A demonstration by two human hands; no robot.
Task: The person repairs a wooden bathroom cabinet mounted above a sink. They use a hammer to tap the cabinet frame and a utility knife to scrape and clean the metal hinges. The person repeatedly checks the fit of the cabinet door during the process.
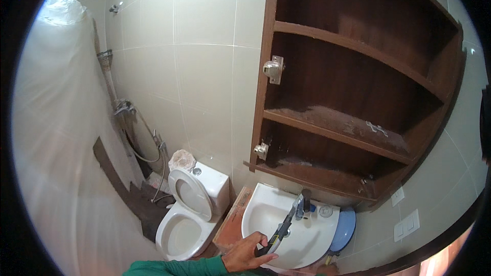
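Note:
My left hand, in a green sleeve, is closed around the black handle of a long, slim hand tool with yellow-green marks. Its exact kind is unclear. The tool slants up over the white wash basin, and its far end overlaps the dark tap; contact between them cannot be made out. Beside the tap are a small blue part and a round metal fitting. My right hand is not recognisable; a blurred brownish shape sits at the bottom edge, below the basin.
Above the basin hangs a doorless brown wooden cabinet with dusty shelves and metal hinges. A white toilet with raised lid stands left, beside plastic sheeting. A blue basin is right of the sink, near wall switches.

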